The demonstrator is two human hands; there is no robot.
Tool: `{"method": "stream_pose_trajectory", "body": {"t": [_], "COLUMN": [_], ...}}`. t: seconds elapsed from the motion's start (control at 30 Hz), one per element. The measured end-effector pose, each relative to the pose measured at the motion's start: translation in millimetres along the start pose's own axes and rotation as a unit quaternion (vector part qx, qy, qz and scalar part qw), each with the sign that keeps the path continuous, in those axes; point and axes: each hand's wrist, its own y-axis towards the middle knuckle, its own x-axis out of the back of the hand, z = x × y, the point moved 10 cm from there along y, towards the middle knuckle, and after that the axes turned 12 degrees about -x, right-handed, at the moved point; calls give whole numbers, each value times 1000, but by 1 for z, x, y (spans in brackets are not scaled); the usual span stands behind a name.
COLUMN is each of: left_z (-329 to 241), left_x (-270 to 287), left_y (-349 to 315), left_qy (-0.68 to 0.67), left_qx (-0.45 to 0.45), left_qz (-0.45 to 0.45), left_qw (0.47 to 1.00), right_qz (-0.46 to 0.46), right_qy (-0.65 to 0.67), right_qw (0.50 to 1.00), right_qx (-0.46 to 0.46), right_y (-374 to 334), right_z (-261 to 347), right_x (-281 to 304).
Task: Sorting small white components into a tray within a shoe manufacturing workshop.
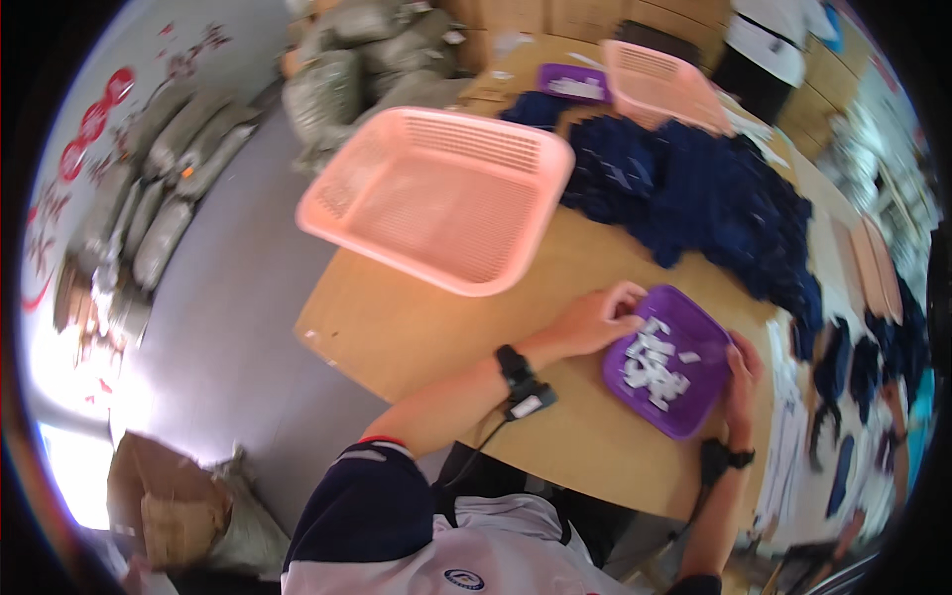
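Observation:
A shallow purple tray (702,369) with rounded corners lies on or just above the near part of the tan table. Inside it are several small white slips (654,365), loosely heaped toward its left side. My left hand (603,319) grips the tray's upper left rim, thumb and fingers closed round the edge. On the opposite side my right hand (741,382) holds the right rim, its fingers partly hidden by the wall. Beyond my left hand stands a large pink plastic basket (446,213) with nothing in it. To its right spreads a heap of dark navy cloth pieces (694,193).
Farther back on the table (555,253) are a second purple tray (573,82) and another pink basket (659,79). Stuffed sacks (347,89) stand behind the table, more sacks (164,178) along the left wall. A person (769,45) in a white top stands at the back right.

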Motion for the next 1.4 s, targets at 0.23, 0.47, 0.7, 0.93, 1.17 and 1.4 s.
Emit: {"method": "stream_pose_trajectory", "body": {"t": [0.23,0.47,0.7,0.93,1.17,1.4], "left_z": [14,19,-70,-90,-80,-72], "left_x": [15,31,19,-48,-57,-49], "left_y": [-1,4,-6,-12,-16,-17], "left_qy": [-48,-103,235,284,358,314], "left_qx": [17,15,-206,-222,-213,-207], "left_qz": [-101,-177,-109,171,201,163], "left_qw": [994,979,944,917,887,912], "right_qz": [35,123,54,124,132,143], "right_qy": [79,33,-23,32,16,12], "right_qw": [995,990,997,985,990,989], "right_qx": [-55,-52,-40,-116,-51,-34], "right_y": [0,-14,-14,-25,-22,-23], "right_z": [-2,6,-21,-33,-18,-24], "right_x": [-14,-58,-48,-79,-85,-85]}}
